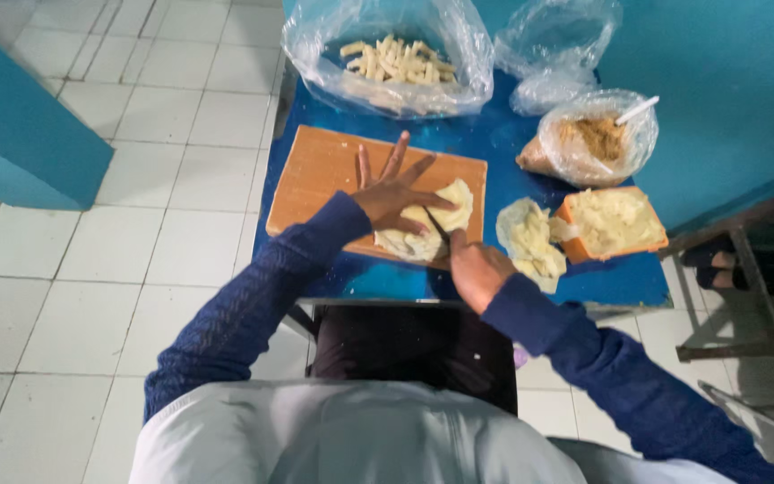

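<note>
Head view, left hand: the left hand (393, 193) lies flat on the pale dough sheet (427, 222), fingers (398, 157) spread wide and pointing to the far side, pinning it down.
Head view, right hand: the right hand (475, 269) sits just near of the dough, fingers curled tight round a dark thin blade (436, 226), its tip already on the sheet.
Dough: on the right end of the wooden board (324, 175), on the blue counter (494, 148); it lies just beyond the right hand, long axis slanting from near left to far right.
Nearer hand: the left one, right on top.
Count: one board, one dough sheet, three plastic bags, namely a bag of pale strips (396, 61), an empty-looking bag (553, 49) and a bag of brown crumbs (597, 139), plus one orange tub of mash (615, 222) and one loose pale heap (530, 242).
</note>
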